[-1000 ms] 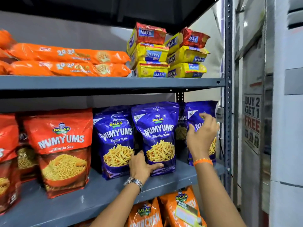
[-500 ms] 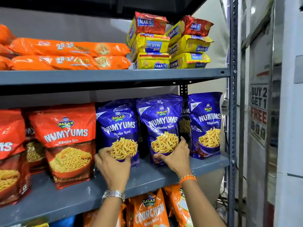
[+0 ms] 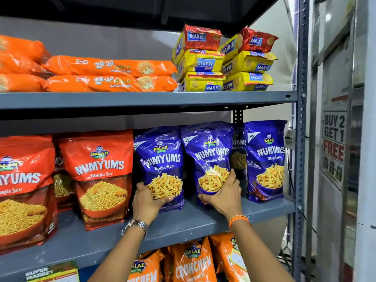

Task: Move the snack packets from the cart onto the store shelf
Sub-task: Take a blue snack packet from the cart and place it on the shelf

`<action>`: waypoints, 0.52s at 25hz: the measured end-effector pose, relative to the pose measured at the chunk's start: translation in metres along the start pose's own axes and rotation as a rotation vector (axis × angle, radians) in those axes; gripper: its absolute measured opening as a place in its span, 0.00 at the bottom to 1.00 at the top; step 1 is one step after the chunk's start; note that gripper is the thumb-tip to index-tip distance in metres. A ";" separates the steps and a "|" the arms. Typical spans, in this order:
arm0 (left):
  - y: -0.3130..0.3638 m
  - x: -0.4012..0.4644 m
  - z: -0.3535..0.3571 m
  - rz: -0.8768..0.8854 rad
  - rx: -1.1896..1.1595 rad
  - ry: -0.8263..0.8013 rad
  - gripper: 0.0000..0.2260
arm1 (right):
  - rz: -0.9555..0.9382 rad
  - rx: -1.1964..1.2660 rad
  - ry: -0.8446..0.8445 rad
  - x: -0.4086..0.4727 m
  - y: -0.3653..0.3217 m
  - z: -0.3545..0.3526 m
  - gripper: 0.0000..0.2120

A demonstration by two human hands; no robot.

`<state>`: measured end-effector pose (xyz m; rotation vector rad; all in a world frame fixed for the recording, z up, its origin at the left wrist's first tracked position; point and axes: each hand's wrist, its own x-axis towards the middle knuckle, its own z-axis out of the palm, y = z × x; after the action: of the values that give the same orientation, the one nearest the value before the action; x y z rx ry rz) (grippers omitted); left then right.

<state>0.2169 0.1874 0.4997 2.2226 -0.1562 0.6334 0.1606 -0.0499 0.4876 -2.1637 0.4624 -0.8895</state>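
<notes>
Three blue Numyums packets stand upright in a row on the grey middle shelf [image 3: 183, 222]. My left hand [image 3: 146, 202] grips the bottom of the left blue packet [image 3: 160, 159]. My right hand [image 3: 223, 198] grips the lower part of the middle blue packet [image 3: 209, 153]. The right blue packet [image 3: 266, 157] stands free near the shelf's right post, with another blue packet partly hidden behind it. No cart is in view.
Red Numyums packets [image 3: 99, 171] fill the shelf's left part. The upper shelf holds orange cookie rolls [image 3: 109, 74] and stacked Marie biscuit packs [image 3: 203, 62]. Orange Crunchem bags [image 3: 191, 263] sit below. A steel upright [image 3: 301, 139] and a "Buy 2 Get 1 Free" sign [image 3: 333, 143] stand at the right.
My right hand left the right blue packet and came down to the middle one. My left hand shifted from the middle packet to the left one.
</notes>
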 end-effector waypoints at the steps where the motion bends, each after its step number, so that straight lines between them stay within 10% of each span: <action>1: 0.000 -0.005 -0.002 0.015 0.005 0.018 0.41 | 0.003 0.010 0.010 -0.001 0.002 -0.001 0.71; 13: 0.008 -0.031 -0.007 0.059 0.022 0.104 0.50 | -0.006 0.080 0.051 -0.008 0.015 -0.018 0.71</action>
<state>0.1845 0.1844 0.4938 2.2067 -0.1636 0.7845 0.1416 -0.0643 0.4821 -2.0744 0.4381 -0.9530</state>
